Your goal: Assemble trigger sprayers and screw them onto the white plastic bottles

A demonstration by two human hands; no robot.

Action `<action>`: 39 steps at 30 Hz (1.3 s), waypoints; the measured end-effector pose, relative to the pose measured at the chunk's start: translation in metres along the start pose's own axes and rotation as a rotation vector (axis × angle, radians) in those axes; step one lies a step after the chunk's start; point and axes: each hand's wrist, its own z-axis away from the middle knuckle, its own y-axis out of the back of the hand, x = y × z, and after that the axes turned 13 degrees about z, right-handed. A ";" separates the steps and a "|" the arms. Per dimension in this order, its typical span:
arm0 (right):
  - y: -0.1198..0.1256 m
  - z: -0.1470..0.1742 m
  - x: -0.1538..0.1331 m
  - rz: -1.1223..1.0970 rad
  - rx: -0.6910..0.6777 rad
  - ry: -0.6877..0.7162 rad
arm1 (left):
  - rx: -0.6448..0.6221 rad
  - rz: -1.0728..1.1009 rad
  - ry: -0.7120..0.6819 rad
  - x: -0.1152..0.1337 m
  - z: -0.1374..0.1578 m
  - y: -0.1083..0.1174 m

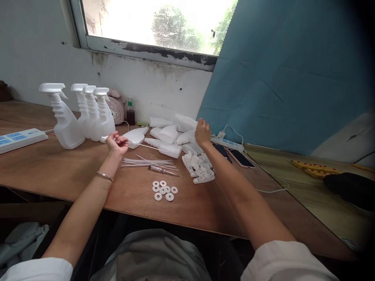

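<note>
head view — left hand (117,143) holding white sprayer head (104,139), thin tube (150,147) — right hand (203,132) gripping white bottle (186,122).

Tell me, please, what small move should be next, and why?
Perhaps bring the white, tapered plastic bottle toward the thin white plastic tube: the right hand appears to grip that bottle, and the left hand holds the tube, which seems outside any bottle.

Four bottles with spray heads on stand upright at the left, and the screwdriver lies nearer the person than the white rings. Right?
Not the screwdriver: the head view shows it beyond the white rings, by the thin white tubes. The four bottles do stand upright at the left, spray heads on.
</note>
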 end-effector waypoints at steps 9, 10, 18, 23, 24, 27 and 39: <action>-0.024 -0.007 -0.004 0.164 -0.100 0.217 | 0.071 0.254 0.085 -0.001 0.002 -0.002; -0.025 -0.006 -0.004 0.168 -0.113 0.245 | 0.071 0.263 0.089 -0.002 0.002 -0.002; -0.019 -0.001 -0.006 0.114 -0.178 0.331 | 0.054 0.269 0.110 -0.002 0.003 -0.002; 0.012 0.003 -0.020 -0.004 -0.181 0.344 | 0.036 0.267 0.114 -0.001 0.002 -0.003; 0.021 0.007 -0.027 -0.037 -0.179 0.348 | 0.030 0.272 0.120 -0.001 0.002 -0.003; 0.054 0.023 -0.054 -0.155 -0.198 0.393 | -0.004 0.258 0.156 -0.006 0.005 -0.004; 0.118 0.103 -0.135 -0.658 -0.361 0.465 | -0.357 -0.084 0.548 -0.050 0.039 -0.004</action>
